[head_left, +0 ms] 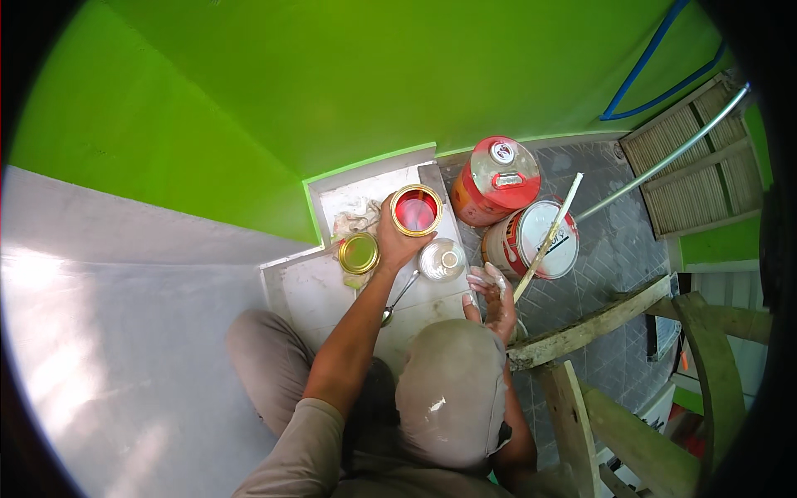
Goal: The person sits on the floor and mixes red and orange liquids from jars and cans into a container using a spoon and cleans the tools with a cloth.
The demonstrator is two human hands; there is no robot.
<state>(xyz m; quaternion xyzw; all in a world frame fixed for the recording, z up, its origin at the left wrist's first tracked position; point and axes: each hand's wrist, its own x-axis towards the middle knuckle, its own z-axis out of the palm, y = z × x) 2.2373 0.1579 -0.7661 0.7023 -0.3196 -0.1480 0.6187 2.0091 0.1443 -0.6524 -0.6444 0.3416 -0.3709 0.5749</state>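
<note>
1. Left hand (401, 241) is wrapped around the side of a small open tin (416, 209) with red paint in it, at the far edge of the pale slab (311, 290), by the green wall (249, 100).
2. Right hand (496, 300) has its fingers closed loosely on the lower end of a stir stick (550, 236), which rests across a white-lidded paint can (531, 241).
3. Handling, my read: the tin is stiff metal, light, but liquid inside will slosh. Keep it level, grip the wall below the rim; a wet rim would be slippery.
4. Gold lid (359, 253) lies flat just left of the hand. Clear jar (442, 259) stands just right.
5. Spoon (398, 297) lies near the wrist.
6. Larger red can (496, 178) has a red-orange wrap label and a top carry handle, and touches the white-lidded can, whose side label is red and white.
</note>
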